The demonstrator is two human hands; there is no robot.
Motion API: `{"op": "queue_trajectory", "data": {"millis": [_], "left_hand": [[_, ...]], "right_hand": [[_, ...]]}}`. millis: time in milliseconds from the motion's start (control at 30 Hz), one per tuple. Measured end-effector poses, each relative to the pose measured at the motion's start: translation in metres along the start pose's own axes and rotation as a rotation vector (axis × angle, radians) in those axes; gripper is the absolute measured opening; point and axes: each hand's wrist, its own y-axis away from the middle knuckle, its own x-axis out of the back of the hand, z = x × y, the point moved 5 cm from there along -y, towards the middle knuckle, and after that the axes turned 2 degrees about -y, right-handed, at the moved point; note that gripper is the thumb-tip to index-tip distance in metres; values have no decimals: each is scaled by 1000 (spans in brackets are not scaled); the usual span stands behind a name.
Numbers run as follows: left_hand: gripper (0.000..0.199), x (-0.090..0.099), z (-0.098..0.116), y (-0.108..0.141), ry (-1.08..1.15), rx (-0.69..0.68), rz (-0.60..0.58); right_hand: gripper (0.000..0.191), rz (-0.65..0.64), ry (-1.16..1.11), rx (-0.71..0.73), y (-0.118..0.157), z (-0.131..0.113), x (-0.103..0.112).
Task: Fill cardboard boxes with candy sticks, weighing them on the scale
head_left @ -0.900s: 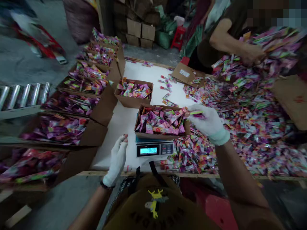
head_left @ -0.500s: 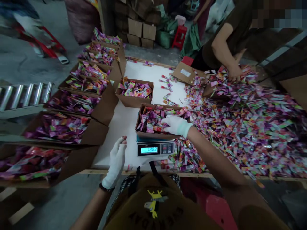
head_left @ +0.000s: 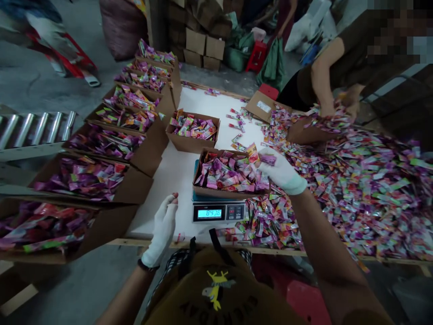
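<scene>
My right hand, in a white glove, is closed on a few small candy packets over the right end of a cardboard box. The box is filled with pink and purple packets and sits on a digital scale with a lit display. My left hand, in a white glove with bare fingertips showing, holds nothing. It hovers near the table's front edge, left of the scale, its fingers loosely stretched out. A large heap of packets covers the table right of the scale.
Another filled box stands behind the scale. Several filled boxes line the table's left side, beside a roller conveyor. Across the heap, a co-worker's hands are among packets at a tilted box.
My right hand has moved right from inside the box to its right end, with packets in its fingers. The scale reading has changed. The co-worker's hands have shifted; my left hand stays put.
</scene>
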Motion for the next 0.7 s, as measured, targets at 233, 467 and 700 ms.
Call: {"op": "queue_trajectory", "data": {"millis": [233, 467, 700], "left_hand": [[54, -12, 13, 7, -47, 28, -60], [55, -11, 13, 8, -60, 39, -69], [61, -10, 11, 11, -64, 72, -66]], "right_hand": [[54, 28, -39, 7, 9, -22, 4], [62, 58, -95, -104, 13, -23, 9], [34, -27, 309, -80, -9, -6, -21]]}}
